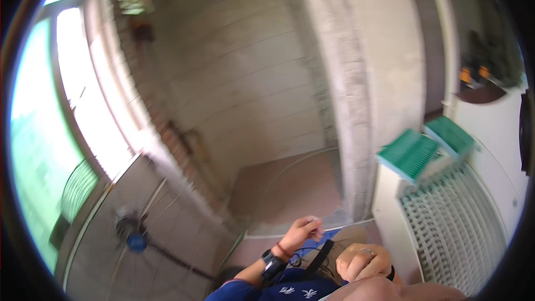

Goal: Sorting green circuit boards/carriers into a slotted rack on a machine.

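Note:
My left hand [304, 230] is low in the middle of the head view, with a black watch [273, 263] and a red thread band on its wrist. Its fingertips are pinched together; I cannot make out anything between them. My right hand [363, 262], wearing a ring, is curled into a loose fist just to the right and slightly lower. A black strap [319, 257] runs diagonally between the two hands, touching neither that I can see. A thin blue cord [304, 254] lies under the left wrist. My blue sleeve shows at the bottom edge.
A white air cooler [490, 150] with a slatted grille [446, 228] and green top flaps [411, 155] stands close on the right. A grey concrete pillar [356, 106] rises behind the hands. A pedestal fan [132, 235] stands lower left by a bright window [39, 134]. A brownish floor patch [290, 184] lies ahead.

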The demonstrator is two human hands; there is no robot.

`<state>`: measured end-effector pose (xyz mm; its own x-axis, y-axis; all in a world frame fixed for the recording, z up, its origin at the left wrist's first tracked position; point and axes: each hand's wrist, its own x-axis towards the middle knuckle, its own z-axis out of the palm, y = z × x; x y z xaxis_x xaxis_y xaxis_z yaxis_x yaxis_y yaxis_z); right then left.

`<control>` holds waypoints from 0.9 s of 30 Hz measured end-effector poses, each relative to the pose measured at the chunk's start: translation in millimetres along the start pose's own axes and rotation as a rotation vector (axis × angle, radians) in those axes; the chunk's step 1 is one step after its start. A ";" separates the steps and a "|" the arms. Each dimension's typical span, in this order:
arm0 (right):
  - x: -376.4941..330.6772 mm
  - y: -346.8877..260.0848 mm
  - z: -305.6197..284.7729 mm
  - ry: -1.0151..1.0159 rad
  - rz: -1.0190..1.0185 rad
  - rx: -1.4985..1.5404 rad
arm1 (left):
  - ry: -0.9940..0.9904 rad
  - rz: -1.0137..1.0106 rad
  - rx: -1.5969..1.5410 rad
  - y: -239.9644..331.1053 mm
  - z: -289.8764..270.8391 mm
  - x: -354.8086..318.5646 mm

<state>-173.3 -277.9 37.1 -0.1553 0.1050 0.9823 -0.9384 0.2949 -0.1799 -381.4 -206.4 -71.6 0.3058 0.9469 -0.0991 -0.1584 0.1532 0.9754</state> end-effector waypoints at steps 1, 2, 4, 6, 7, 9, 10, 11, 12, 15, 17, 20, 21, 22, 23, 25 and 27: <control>1.6 22.5 -8.8 -0.082 -0.002 0.131 | 0.168 0.041 -0.042 -7.4 -12.8 -19.0; 5.9 34.5 -6.7 -0.152 -0.015 0.191 | 0.166 0.044 -0.044 -8.4 -14.7 -29.3; 13.7 37.8 4.5 -0.169 0.001 0.241 | 0.127 0.040 -0.026 1.5 -8.3 -33.1; 14.9 71.7 15.3 -0.214 0.035 0.414 | 0.181 0.087 -0.039 -4.5 -31.0 -64.0; 19.0 84.3 20.1 -0.240 0.062 0.469 | 0.233 0.109 -0.050 -5.9 -41.0 -74.1; 27.7 109.1 29.4 -0.288 0.098 0.566 | 0.293 0.133 -0.093 -11.7 -63.6 -92.8; 33.6 119.7 33.4 -0.311 0.110 0.589 | 0.322 0.151 -0.126 -14.1 -72.5 -99.4; 38.0 132.1 37.9 -0.338 0.130 0.626 | 0.363 0.173 -0.144 -18.1 -81.2 -107.7; 41.5 145.1 41.8 -0.358 0.146 0.668 | 0.411 0.167 -0.164 -21.7 -90.4 -115.0; 51.5 180.7 54.0 -0.390 0.240 0.722 | 0.492 0.175 -0.225 -30.5 -113.0 -128.9; 55.3 207.4 61.9 -0.402 0.296 0.732 | 0.515 0.193 -0.254 -42.8 -130.0 -129.2; 54.1 240.0 63.8 -0.409 0.355 0.740 | 0.519 0.192 -0.314 -52.5 -150.8 -126.6; 52.0 246.8 63.2 -0.401 0.369 0.734 | 0.522 0.178 -0.333 -54.7 -155.5 -124.6; 49.1 251.7 62.3 -0.391 0.396 0.718 | 0.526 0.183 -0.338 -56.2 -158.2 -122.0; 46.7 257.7 61.7 -0.386 0.420 0.704 | 0.517 0.178 -0.345 -59.4 -163.1 -120.7; 44.5 263.2 61.2 -0.354 0.449 0.682 | 0.433 0.137 -0.325 -67.8 -168.6 -116.8; 40.5 263.7 58.7 -0.319 0.471 0.651 | 0.379 0.132 -0.348 -71.3 -170.9 -110.2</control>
<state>-445.2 -251.6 32.5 -0.5600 -0.2212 0.7984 -0.7293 -0.3258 -0.6017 -564.2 -273.3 -163.9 -0.0880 0.9904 -0.1068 -0.4949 0.0495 0.8675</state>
